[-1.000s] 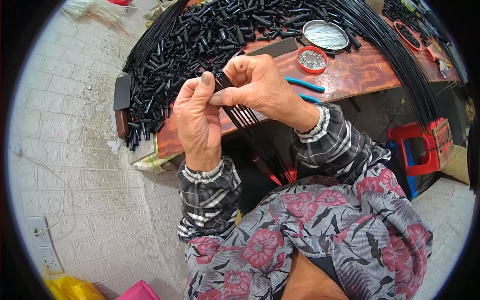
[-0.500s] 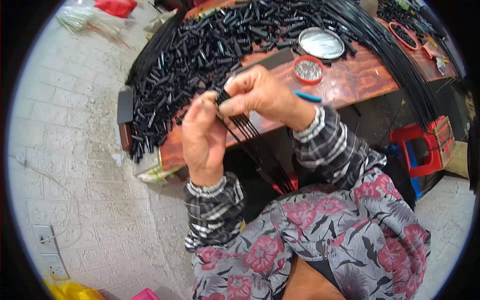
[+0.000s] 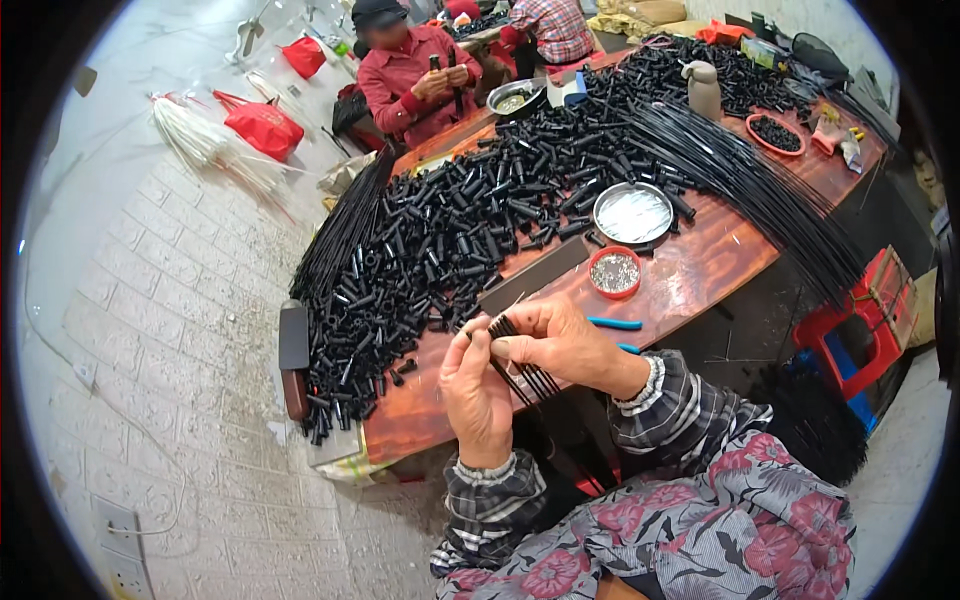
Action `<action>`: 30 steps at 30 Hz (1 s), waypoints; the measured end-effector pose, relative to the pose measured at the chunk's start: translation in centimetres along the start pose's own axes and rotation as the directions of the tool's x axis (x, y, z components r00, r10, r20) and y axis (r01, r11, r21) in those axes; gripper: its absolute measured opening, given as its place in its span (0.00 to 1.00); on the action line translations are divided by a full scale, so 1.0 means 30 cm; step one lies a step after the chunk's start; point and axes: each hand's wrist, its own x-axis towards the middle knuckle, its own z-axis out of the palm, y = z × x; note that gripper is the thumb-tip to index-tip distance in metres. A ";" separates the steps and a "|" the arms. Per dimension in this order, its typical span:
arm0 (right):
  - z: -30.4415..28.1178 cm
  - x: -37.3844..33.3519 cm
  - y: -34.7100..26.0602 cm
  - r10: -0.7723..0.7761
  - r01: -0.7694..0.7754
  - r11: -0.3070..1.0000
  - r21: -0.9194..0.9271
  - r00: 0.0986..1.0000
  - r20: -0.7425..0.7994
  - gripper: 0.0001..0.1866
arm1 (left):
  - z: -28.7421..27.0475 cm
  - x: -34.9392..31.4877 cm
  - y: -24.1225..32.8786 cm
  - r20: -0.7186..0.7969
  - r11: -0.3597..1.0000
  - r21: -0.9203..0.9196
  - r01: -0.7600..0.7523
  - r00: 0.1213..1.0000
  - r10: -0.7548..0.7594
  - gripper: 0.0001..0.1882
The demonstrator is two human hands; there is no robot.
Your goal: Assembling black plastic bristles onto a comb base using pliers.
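Note:
Several thin black rods (image 3: 540, 383) hang down toward my lap from between my hands. My right hand (image 3: 568, 345) is closed round their upper ends, with thumb and forefinger pinching them in a fanned row. Close beside it, the thumb and fingertips of my left hand (image 3: 478, 405) are pressed together at the tip of one rod. Whatever small piece sits between those left fingertips is hidden. Both hands are in front of the table's near edge.
A heap of short black tubes (image 3: 470, 215) covers much of the wooden table (image 3: 720, 250). Nearby are a grey bar (image 3: 535, 276), red dish (image 3: 614, 296) of small metal bits, round tin (image 3: 634, 241) and blue-handled tool (image 3: 614, 323). Another person (image 3: 425, 75) works across the table; a red stool (image 3: 862, 335) stands right.
The view has tilted upward, so the far side of the table and other people now show and my hands appear lower. Both hands still hold the rods close together.

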 end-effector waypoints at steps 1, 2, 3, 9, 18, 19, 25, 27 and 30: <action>-0.005 0.009 0.003 -0.013 0.013 1.000 0.017 1.000 0.004 0.07 | -0.012 0.003 -0.001 -0.028 1.000 -0.003 0.021 0.999 -0.021 0.07; -0.008 0.012 0.008 -0.021 0.021 0.999 0.037 1.000 0.007 0.07 | -0.027 0.003 -0.003 -0.060 0.999 -0.006 0.047 0.997 -0.047 0.07; -0.013 0.010 0.007 -0.021 0.021 0.999 0.037 1.000 0.001 0.07 | -0.062 0.006 -0.017 -0.058 0.999 -0.005 0.052 0.997 -0.052 0.07; -0.092 0.063 0.013 -0.155 0.112 0.958 -0.264 0.976 -0.150 0.05 | -0.281 0.098 -0.070 0.262 0.224 0.914 -0.339 0.913 0.312 0.06; -0.157 0.080 -0.011 -0.151 0.115 0.969 -0.221 0.976 -0.155 0.09 | -0.252 0.168 -0.090 0.327 0.118 0.914 -0.388 0.878 0.350 0.06; -0.157 0.070 0.000 -0.163 0.125 0.964 -0.236 0.975 -0.150 0.09 | -0.254 0.162 -0.093 0.302 0.095 0.933 -0.347 0.900 0.315 0.07; -0.103 0.026 -0.010 -0.145 0.092 0.970 -0.226 0.962 -0.230 0.09 | -0.248 0.168 -0.116 0.280 0.016 0.957 -0.290 0.936 0.212 0.12; -0.103 0.024 -0.008 -0.136 0.076 0.962 -0.263 0.967 -0.217 0.09 | -0.251 0.168 -0.117 0.280 -0.034 0.960 -0.279 0.936 0.213 0.13; -0.125 0.050 0.000 -0.178 0.123 0.948 -0.293 0.970 -0.169 0.09 | -0.239 0.173 -0.117 0.318 -0.131 0.947 -0.294 0.919 0.234 0.12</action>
